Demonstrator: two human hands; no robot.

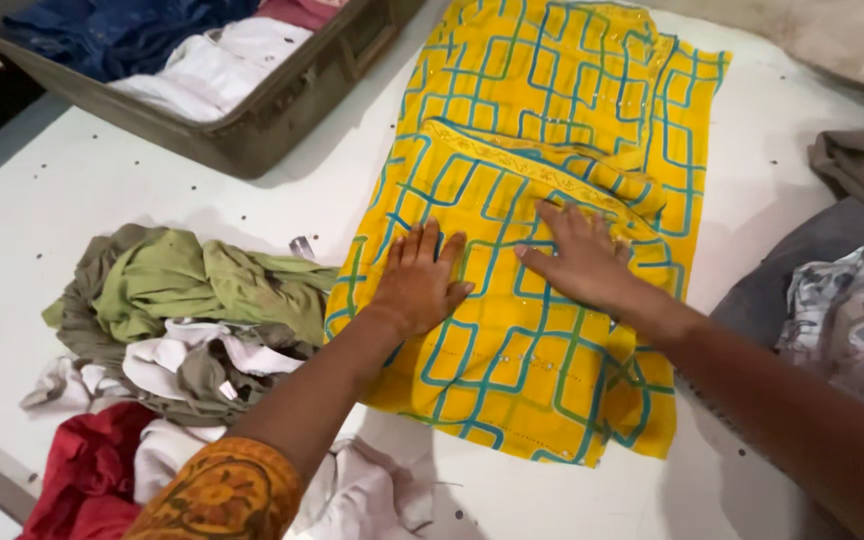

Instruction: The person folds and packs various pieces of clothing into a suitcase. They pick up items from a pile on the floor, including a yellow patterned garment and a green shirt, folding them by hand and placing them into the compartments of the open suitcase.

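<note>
Your left hand (419,283) and right hand (582,262) both lie flat, fingers spread, grasping nothing, pressed on the yellow cloth with teal grid lines (542,200). The cloth lies folded mid-desk (62,180). Crumpled green, white and red clothes (172,330) sit just left; an open suitcase (252,130) lies beyond.

Two hands (497,270), one yellow garment (532,200), one open suitcase (242,135), one heap of crumpled clothes (172,340).

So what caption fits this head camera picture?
Both hands, left hand and right hand, press flat on a folded yellow cloth.
</note>
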